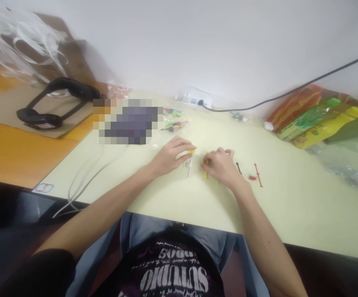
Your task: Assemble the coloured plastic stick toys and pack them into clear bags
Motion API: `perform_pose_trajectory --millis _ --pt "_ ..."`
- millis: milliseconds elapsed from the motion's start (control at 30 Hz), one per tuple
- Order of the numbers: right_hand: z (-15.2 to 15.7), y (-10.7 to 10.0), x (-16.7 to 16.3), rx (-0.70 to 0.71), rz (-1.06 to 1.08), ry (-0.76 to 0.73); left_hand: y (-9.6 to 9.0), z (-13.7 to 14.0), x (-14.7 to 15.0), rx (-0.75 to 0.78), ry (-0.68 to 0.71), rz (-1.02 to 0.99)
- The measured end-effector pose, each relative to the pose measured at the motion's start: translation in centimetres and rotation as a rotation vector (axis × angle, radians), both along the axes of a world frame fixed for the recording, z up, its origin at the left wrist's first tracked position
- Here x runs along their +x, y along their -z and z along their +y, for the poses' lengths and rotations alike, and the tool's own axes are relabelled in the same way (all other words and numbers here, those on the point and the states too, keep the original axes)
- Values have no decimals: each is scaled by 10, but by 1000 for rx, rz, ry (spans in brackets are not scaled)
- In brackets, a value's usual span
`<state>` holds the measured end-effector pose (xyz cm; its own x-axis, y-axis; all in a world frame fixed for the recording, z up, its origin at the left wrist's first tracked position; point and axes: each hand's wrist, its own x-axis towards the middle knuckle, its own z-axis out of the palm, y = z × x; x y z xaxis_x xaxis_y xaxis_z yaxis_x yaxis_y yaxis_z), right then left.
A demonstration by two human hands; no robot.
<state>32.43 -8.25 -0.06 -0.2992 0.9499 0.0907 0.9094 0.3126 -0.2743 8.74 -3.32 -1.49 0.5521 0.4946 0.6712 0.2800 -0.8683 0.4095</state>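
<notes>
My left hand [171, 156] is over the pale table with thumb and fingers pinched on a small yellow plastic piece [190, 152]. A thin white arrow-like stick [189, 170] shows just below those fingertips. To the right, my right hand [220, 164] is closed, fingertips down near the tabletop; what they grip is mostly hidden. A yellow piece [206, 175] and a green piece [217, 182] stick out beneath it. Right of this hand lie a black arrow-shaped stick [239, 168], a small red piece [252, 178] and a red arrow-shaped stick [258, 175].
Bagged colourful pieces [174, 125] lie at the back, beside a blurred-out dark object [131, 126]. A power strip [194, 99] with a black cable sits by the wall. Snack bags [318, 119] and clear plastic [349, 175] are on the right, a black frame-like device [58, 103] on the left.
</notes>
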Motion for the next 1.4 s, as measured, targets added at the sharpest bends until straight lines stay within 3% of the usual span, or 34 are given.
perform_pose_trajectory --millis 300,533,633,733,900,1067,1400 --pt "-1 -3 0 -78 39 -31 -3 -3 1 -12 -16 -45" --pt "-1 -3 0 -48 69 -15 -4 -7 3 -45 -4 -78" --pt "1 -6 4 -11 224 29 -7 -9 4 -37 -23 -121" --pt "3 -11 7 -4 562 75 -9 -11 7 -69 -45 -178" --pt "2 -15 4 -151 1050 95 -4 -11 11 -268 -1 -283" --pt "3 -6 -6 -221 1216 39 3 -12 16 -396 76 -343" --pt "2 -6 -13 -310 1293 20 0 -15 18 -414 68 -317"
